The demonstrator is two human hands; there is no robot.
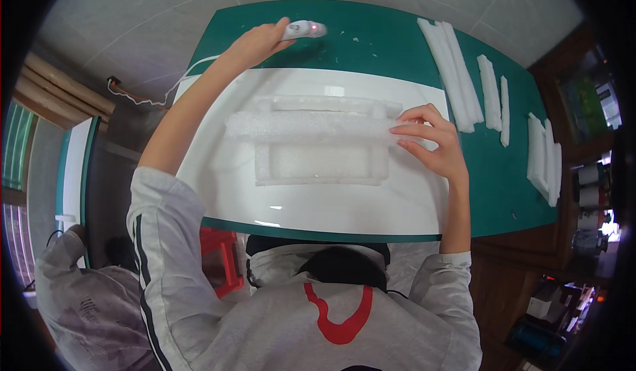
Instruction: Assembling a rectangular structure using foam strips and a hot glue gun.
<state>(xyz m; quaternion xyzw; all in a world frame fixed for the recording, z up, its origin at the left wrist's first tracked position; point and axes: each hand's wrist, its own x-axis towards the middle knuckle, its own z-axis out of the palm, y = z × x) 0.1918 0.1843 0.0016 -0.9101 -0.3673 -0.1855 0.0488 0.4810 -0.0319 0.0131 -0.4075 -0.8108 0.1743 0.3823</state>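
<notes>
On white board, pale foam frame

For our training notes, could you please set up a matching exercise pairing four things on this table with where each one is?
Things:
1. left hand
2. right hand
3. foam frame
4. loose foam strips

Places:
A. on the white board, under a foam strip laid across it
B. on the green mat at the table's right side
C. at the table's far edge, holding a white corded tool with a red light
D. fingertips on the right end of the foam strip

Pairs: 1-C, 2-D, 3-A, 4-B
</notes>
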